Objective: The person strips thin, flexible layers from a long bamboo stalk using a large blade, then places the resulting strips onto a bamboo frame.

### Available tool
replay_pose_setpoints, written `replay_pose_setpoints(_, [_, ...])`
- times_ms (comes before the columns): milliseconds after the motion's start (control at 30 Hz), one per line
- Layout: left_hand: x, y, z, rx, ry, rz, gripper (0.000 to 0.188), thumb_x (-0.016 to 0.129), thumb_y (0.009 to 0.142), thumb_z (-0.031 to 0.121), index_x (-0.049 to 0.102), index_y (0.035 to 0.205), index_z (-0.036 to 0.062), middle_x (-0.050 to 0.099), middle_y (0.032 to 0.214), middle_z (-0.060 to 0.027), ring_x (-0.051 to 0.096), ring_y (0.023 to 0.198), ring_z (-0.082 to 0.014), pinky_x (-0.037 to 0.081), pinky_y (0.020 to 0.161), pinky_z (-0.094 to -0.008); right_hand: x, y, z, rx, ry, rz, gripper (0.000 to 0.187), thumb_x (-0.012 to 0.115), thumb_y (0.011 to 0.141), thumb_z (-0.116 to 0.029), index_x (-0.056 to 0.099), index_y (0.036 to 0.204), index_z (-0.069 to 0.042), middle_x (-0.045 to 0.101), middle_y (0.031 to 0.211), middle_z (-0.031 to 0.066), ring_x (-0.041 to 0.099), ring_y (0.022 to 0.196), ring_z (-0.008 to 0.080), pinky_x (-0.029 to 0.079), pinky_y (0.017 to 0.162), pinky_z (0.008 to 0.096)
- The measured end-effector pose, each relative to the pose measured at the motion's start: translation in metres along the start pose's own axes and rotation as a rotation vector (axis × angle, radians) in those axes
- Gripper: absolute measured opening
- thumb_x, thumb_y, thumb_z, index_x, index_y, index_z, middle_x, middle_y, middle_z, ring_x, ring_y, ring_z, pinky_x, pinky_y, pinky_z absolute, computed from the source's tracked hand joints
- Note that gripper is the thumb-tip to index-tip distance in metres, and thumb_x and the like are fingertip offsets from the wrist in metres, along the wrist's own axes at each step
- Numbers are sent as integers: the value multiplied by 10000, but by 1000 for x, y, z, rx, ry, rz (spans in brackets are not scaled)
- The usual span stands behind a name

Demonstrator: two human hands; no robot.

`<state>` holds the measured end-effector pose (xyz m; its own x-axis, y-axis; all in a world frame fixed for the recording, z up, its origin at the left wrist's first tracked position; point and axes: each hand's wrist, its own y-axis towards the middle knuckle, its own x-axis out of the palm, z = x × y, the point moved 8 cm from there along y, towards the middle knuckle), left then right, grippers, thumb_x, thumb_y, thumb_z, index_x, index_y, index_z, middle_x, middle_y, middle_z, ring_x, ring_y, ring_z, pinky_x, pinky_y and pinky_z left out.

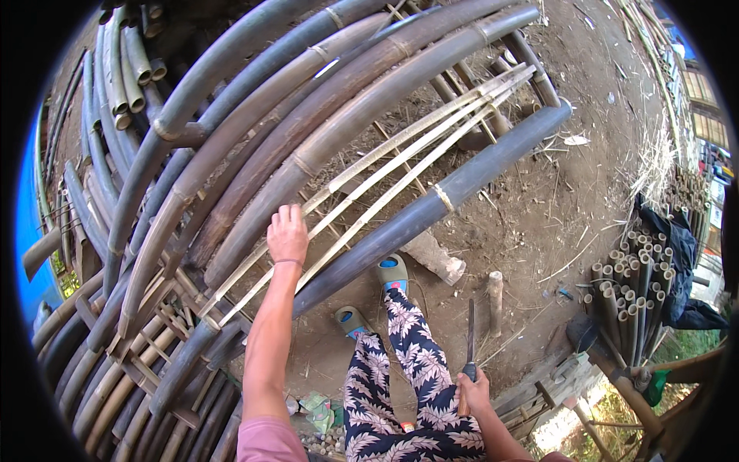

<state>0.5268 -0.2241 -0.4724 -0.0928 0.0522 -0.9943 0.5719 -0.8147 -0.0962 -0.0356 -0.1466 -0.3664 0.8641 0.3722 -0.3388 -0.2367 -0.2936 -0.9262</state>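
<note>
Left hand [288,235] curls over pale strips [400,147] spanning eight o'clock to one-thirty (whether it grips, I cannot tell); the right hand [474,390] grips a knife [471,339], blade toward twelve. Brown earth [554,223] spreads beneath, cut tubes [637,281] bundled at three, blue sheeting [29,239] at nine.

the left arm [267,346] reaches forward from the lower edge, nearly straight, its forearm bare. the left wrist [288,264] looks almost in line with it, and the left hand [287,235] is turned back upward, fingers [285,211] bent down with their tips hidden. the right forearm [502,440] slants in low, much closer to the body; the right hand [473,391] is curled into a closed grip, well apart from the left.
</note>
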Motion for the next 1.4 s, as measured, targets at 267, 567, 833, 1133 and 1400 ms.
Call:
replay_pose_setpoints(267, [-121,12,-16,19,-228,270,150,610,803,167,624,929,86,589,865,-98,623,789,-283,508,668,-406,-8,-21,-29,-296,-6,26,265,666,853,-64,460,1015,-35,550,680,50,562,508,144,498,480,297])
replay_pose_setpoints(567, [-313,-81,-14,-31,-239,81,321,616,879,421,672,803,114,641,793,-78,657,693,-287,518,593,-415,47,-216,-263,-1254,-383,17,627,648,749,-24,413,1328,19,528,1250,185,503,1199,291,377,1026,371])
replay_pose_setpoints(833, [-457,-227,58,263,-384,-38,356,570,893,402,649,772,77,636,797,-88,661,752,-276,529,647,-413,84,-342,-244,-1500,-687,-226,577,725,764,-136,454,1259,-20,534,1172,223,515,1089,368,395,981,415])
replay_pose_setpoints(1133, [-645,-451,-104,-211,-676,1308,623,598,866,404,395,1320,29,461,1308,-224,455,1248,-362,385,1026,-488,-2,-351,-50,-1294,-487,-212,540,759,772,-170,458,1198,-31,542,905,91,525,806,196,458,734,349])
replay_pose_setpoints(1400, [-727,-425,-226,-61,-2114,923,343,481,1002,360,534,1114,41,601,887,-62,625,791,-210,505,821,-418,1,-381,5,-1247,-587,-336,653,764,776,-257,428,1277,-7,587,966,135,564,873,225,473,810,349])
